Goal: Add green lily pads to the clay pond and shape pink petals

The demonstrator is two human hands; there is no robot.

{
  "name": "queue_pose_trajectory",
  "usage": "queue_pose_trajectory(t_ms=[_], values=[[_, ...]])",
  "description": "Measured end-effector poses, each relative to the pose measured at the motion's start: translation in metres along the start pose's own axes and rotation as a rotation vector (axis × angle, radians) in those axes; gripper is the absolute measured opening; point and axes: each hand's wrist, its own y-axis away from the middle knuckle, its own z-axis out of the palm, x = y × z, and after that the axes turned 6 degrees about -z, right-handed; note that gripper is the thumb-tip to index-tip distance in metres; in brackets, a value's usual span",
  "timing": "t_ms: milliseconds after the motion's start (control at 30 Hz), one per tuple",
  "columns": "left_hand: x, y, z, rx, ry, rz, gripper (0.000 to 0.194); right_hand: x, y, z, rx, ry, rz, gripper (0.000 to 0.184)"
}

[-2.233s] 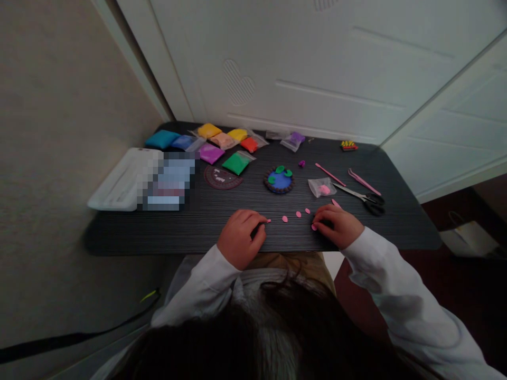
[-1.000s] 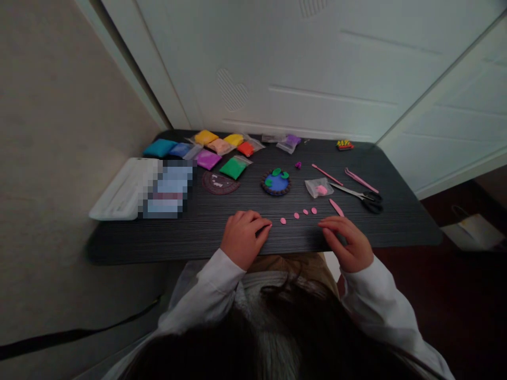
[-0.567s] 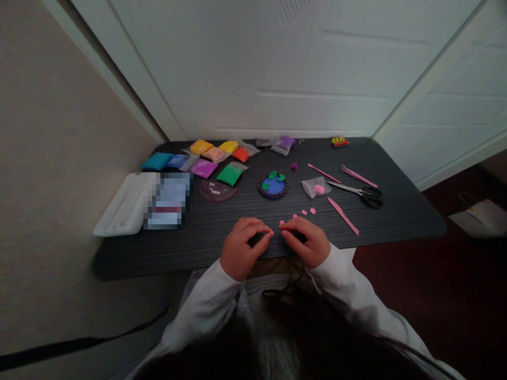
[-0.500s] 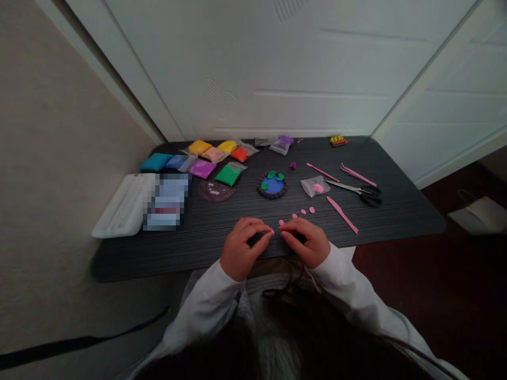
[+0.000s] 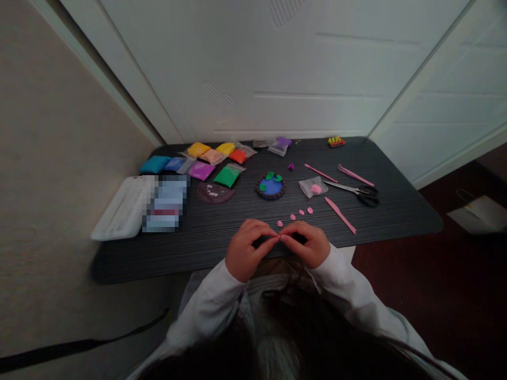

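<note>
My left hand (image 5: 244,249) is closed in a pinch on a small bit of pink clay (image 5: 278,236), mostly covered by the fingertips. Thumb and forefinger of my right hand (image 5: 308,245) meet it from the other side, also pinched on the clay. Just beyond the fingers, several flat pink clay ovals (image 5: 310,210) lie in a slanting row on the dark table (image 5: 186,248). Behind them is a round blue clay pond (image 5: 273,188) with a brown beaded rim and green leaf shapes. A pink clay knife (image 5: 340,215) lies right of the ovals.
A clear bag with pink clay (image 5: 313,187), scissors (image 5: 354,191), a pink stick tool (image 5: 320,173) and pink tweezers (image 5: 355,175) lie to the right. Bags of coloured clay (image 5: 202,170), a protractor (image 5: 216,193) and a white tray (image 5: 122,208) are at left.
The gap between my hands has closed: the left moved slightly right, and the right fingertips now touch the pink bit too. The nearest pink oval shows more fully.
</note>
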Motion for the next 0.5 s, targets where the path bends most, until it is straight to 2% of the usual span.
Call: queue_pose_trajectory(t_ms=[167,333,433,500], values=[[0.0,0.0,0.002,-0.001,-0.014,0.018,0.005,0.002,0.002,0.001,-0.002,-0.067,0.062,0.009],[0.001,0.001,0.0,0.012,-0.027,-0.013,0.006,0.009,0.004,0.002,0.098,-0.129,0.061,0.009],[0.002,0.001,-0.002,0.03,-0.017,-0.044,0.005,0.016,0.005,-0.01,0.139,-0.065,0.047,0.019],[0.001,0.001,-0.003,0.035,-0.007,-0.063,0.005,0.022,0.008,-0.023,0.155,-0.027,0.049,0.018]])
